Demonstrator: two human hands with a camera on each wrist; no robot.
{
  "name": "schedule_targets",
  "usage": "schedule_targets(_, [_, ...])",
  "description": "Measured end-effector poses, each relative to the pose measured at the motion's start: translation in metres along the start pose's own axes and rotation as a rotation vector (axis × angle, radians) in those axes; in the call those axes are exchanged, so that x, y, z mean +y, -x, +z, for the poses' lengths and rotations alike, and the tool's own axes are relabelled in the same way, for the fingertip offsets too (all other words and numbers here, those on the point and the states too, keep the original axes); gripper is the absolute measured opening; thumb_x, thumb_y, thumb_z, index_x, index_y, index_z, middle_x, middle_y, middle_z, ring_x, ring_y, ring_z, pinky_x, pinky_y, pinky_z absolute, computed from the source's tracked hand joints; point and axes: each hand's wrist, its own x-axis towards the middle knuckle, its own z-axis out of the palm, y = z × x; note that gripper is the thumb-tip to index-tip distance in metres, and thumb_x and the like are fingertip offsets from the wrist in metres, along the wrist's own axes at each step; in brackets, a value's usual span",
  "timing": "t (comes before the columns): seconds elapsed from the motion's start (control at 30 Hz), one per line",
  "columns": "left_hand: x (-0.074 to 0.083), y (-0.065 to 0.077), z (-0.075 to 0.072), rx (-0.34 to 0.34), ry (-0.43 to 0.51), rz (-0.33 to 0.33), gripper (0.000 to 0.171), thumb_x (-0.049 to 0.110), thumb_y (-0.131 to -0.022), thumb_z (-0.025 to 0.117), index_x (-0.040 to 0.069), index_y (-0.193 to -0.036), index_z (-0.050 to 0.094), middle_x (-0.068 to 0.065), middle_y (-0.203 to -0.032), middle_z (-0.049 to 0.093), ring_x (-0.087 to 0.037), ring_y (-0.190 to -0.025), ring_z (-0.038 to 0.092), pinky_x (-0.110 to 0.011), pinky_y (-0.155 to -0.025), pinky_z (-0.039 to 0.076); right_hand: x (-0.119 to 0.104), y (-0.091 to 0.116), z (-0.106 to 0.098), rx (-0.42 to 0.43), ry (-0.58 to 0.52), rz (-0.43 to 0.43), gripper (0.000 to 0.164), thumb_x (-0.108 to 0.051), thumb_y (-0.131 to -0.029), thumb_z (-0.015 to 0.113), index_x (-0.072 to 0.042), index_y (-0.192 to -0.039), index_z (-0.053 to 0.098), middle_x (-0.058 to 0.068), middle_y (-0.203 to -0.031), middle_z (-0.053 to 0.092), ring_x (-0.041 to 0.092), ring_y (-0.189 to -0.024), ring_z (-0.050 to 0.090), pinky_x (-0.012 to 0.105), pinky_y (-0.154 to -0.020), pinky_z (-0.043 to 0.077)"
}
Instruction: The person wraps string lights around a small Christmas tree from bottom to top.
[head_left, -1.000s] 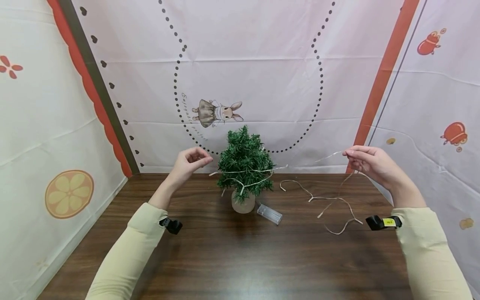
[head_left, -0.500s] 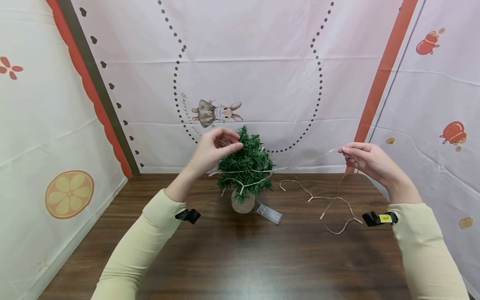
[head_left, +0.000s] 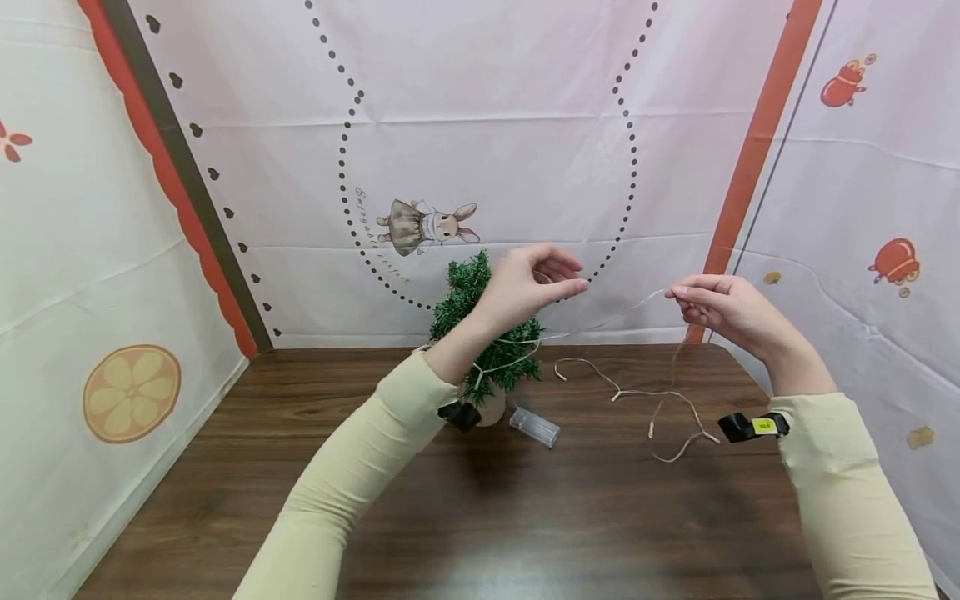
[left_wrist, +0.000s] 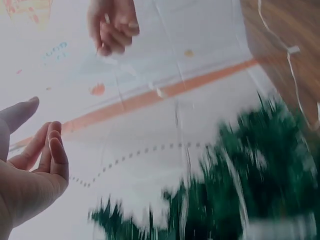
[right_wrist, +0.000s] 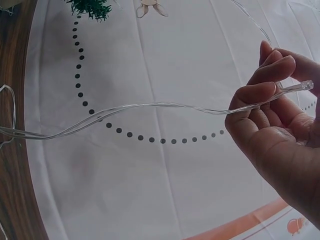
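Note:
My right hand [head_left: 723, 315] pinches a string of fairy lights [right_wrist: 165, 105] between thumb and fingers, raised above the table's right side. From there a thin clear wire runs left to a small green artificial Christmas tree [head_left: 463, 292], which has part of the string wound round its lower branches. My left hand [head_left: 528, 287] is in the air by the tree's upper right, its forearm crossing in front of the tree. Nothing is between its loosely bent, parted fingers [left_wrist: 57, 155]. The tree's pale round base [head_left: 492, 408] is partly hidden by the left wrist camera.
A clear battery box [head_left: 535, 427] lies on the dark wooden table [head_left: 525, 517], just right of the tree's base. The slack end of the light string [head_left: 647, 392] lies in loops at the right. A printed cloth [head_left: 487, 167] hangs behind the table and along both sides.
My left hand has swept rightward from the tree's left side, across its front, to its upper right. The right hand has shifted slightly left and up, still holding the light string.

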Motion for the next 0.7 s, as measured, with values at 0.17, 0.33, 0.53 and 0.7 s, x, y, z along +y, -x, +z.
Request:
schedule_targets(0.17, [0.002, -0.013, 0.034, -0.040, 0.049, -0.020, 0.025, 0.023, -0.083, 0.074, 0.008, -0.103, 0.069, -0.002, -0.094, 0.071, -0.009, -0.081, 0.064, -0.019, -0.075, 0.051, -0.003, -0.001, 0.001, 0.015, 0.072, 0.023, 0.023, -0.004, -0.098, 0.048, -0.009, -0.100, 0.071, -0.004, -0.091, 0.066, 0.007, -0.077, 0.052, 0.018, -0.068, 0.048])
schedule_targets(0.33, [0.002, -0.023, 0.060, -0.019, 0.085, -0.017, 0.021, 0.018, -0.084, 0.073, 0.006, -0.100, 0.070, -0.004, -0.090, 0.072, -0.006, -0.075, 0.064, -0.017, -0.070, 0.052, -0.005, -0.001, 0.003, 0.025, 0.153, 0.036, 0.024, -0.006, -0.098, 0.049, -0.013, -0.098, 0.071, -0.006, -0.087, 0.063, 0.007, -0.074, 0.050, 0.019, -0.067, 0.047])
schedule_targets(0.53, [0.002, -0.030, 0.071, -0.018, 0.087, -0.038, 0.016, 0.017, -0.083, 0.074, 0.006, -0.095, 0.073, -0.004, -0.084, 0.073, -0.005, -0.069, 0.064, -0.018, -0.063, 0.051, -0.004, -0.003, 0.005, -0.015, 0.122, 0.012, 0.023, -0.003, -0.098, 0.047, -0.008, -0.100, 0.070, -0.003, -0.085, 0.062, 0.008, -0.073, 0.051, 0.020, -0.068, 0.047])
schedule_targets(0.7, [-0.001, -0.031, 0.074, -0.052, 0.033, -0.063, 0.012, 0.018, -0.083, 0.074, 0.008, -0.091, 0.074, -0.002, -0.082, 0.073, -0.004, -0.066, 0.063, -0.017, -0.060, 0.050, -0.003, -0.004, 0.005, -0.011, 0.124, 0.013, 0.024, -0.002, -0.098, 0.047, -0.008, -0.099, 0.070, -0.003, -0.085, 0.062, 0.009, -0.074, 0.052, 0.020, -0.068, 0.047])
